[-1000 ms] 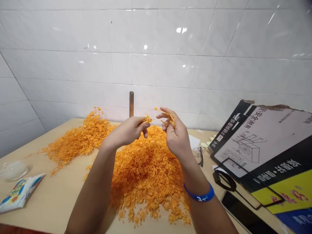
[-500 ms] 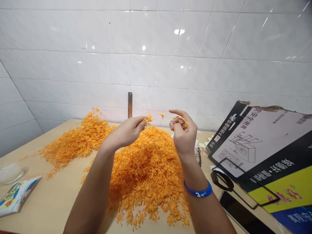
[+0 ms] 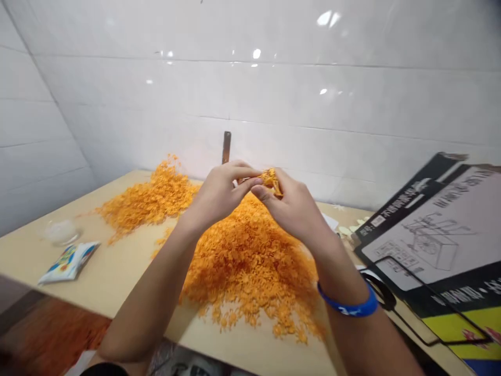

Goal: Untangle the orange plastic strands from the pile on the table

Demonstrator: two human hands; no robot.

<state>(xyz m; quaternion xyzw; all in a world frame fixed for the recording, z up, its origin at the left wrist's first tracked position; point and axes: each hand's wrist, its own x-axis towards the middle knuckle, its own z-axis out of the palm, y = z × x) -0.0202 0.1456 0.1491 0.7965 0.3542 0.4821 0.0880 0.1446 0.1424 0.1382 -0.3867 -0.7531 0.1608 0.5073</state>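
My left hand (image 3: 219, 193) and my right hand (image 3: 293, 211) meet above the big pile, fingers pinched on a small clump of orange branching pieces (image 3: 270, 180). Part of the clump is hidden by my fingers. Directly below my hands spreads a large heap of the same orange pieces (image 3: 250, 266), and my forearms pass over its sides. A smaller orange heap (image 3: 151, 198) lies to the left, beyond my left hand. A blue wristband (image 3: 348, 305) circles my right wrist.
The heaps lie on a pale wooden table (image 3: 117, 271) against a white tiled wall (image 3: 313, 89). A metal strip (image 3: 226, 147) stands behind them. A printed cardboard sheet (image 3: 426, 219) leans at right. A clear plastic object (image 3: 60, 232) and a printed packet (image 3: 69, 262) lie at left.
My hands have come together, and both now pinch one orange clump. The view has tilted and shifted, showing more of the table's near edge and the area below it.
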